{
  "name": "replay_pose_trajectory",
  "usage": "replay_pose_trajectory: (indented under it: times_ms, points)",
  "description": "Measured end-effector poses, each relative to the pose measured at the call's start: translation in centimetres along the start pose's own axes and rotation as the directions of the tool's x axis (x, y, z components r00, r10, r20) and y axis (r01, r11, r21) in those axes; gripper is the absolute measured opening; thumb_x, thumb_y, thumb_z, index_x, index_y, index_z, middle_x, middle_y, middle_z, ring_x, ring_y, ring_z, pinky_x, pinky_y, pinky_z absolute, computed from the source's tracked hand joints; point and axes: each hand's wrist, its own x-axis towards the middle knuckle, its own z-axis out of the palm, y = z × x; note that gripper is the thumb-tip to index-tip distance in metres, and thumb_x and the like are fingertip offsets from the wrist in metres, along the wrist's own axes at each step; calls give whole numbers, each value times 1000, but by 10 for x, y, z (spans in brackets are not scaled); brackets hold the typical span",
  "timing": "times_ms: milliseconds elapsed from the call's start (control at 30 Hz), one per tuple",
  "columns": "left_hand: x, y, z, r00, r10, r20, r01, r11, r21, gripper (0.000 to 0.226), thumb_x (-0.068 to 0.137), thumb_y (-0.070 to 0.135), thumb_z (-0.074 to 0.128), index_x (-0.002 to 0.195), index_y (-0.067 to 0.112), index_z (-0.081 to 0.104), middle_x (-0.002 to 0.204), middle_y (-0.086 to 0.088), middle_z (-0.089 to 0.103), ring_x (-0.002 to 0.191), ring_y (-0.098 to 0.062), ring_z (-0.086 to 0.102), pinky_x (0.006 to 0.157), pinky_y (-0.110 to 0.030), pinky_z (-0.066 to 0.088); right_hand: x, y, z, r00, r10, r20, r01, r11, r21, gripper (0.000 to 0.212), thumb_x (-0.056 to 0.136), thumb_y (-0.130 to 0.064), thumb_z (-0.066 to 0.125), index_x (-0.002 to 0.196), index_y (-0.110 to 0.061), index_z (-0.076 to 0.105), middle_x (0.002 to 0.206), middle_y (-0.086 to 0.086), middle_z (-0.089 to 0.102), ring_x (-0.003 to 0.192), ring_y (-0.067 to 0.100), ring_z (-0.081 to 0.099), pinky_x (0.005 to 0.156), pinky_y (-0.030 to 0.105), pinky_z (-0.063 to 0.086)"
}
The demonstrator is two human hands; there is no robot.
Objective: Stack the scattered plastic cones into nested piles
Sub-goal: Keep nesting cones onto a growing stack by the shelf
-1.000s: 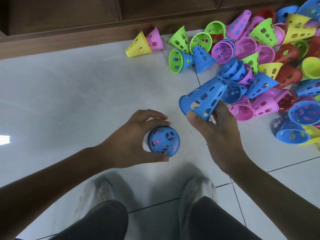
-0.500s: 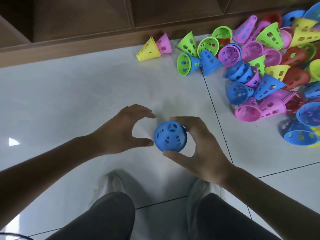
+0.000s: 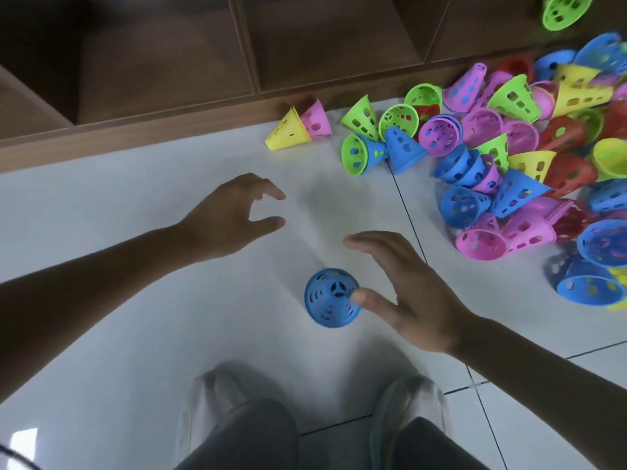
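A blue perforated cone pile (image 3: 330, 297) stands upright on the white tiled floor, seen from above. My right hand (image 3: 412, 293) hovers just right of it, fingers spread; its thumb tip overlaps the pile's right edge. My left hand (image 3: 230, 217) floats above the floor up and left of the pile, fingers loosely curved and holding nothing. A heap of scattered cones (image 3: 515, 157) in blue, pink, green, yellow and red lies at the upper right.
A brown wooden shelf unit (image 3: 237, 62) runs along the back, with a green cone (image 3: 565, 10) in one compartment. A yellow cone (image 3: 286, 130) and pink cone (image 3: 317, 118) lie apart near its base. My shoes (image 3: 217, 398) show at the bottom.
The right hand brought a blue cone onto the one the left hand held. Both hands have since let go and drawn apart, and the blue pile now stands alone on the floor.
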Motion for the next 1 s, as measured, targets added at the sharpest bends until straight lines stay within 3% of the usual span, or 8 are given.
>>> replay_pose_trajectory:
  times_ms: [200,400,533,767,1000]
  points:
    - [51,-19,-13,1000,11,-6,-10,988,155,45,92,37,68,133,26,56,138,1,50,123,-18,50,99,-31,44,48,31,-31,994,-103,-24,98,982,-160,67,100,-62,35,137,-10,55,135,1,56,131,15,47,109,32,41]
    - [111,-32,-20,998,62,-30,-54,972,229,66,87,35,73,146,31,42,146,-5,39,133,-29,42,108,-46,43,108,80,-63,995,18,-94,-62,867,-494,67,92,-66,44,142,-21,51,145,9,45,137,31,37,110,51,38]
    - [143,-33,-14,996,82,-34,-72,969,235,81,86,32,76,154,34,32,155,-6,30,142,-35,30,111,-50,40,135,101,-73,988,111,-111,-153,838,-523,71,88,-64,54,149,-31,41,152,7,36,139,32,31,110,56,35]
    - [180,-32,-1,986,164,26,-163,932,323,90,85,32,76,158,34,22,163,-1,14,147,-36,26,111,-48,42,153,116,-71,981,191,-20,-165,787,-595,86,86,-56,69,156,-31,26,158,7,28,145,33,24,111,57,34]
    - [202,-40,7,985,155,74,-171,931,324,97,85,36,76,159,39,12,161,-6,23,148,-31,25,113,-45,40,167,123,-63,983,176,49,-105,764,-636,95,86,-57,67,158,-42,7,155,10,29,140,36,31,104,54,44]
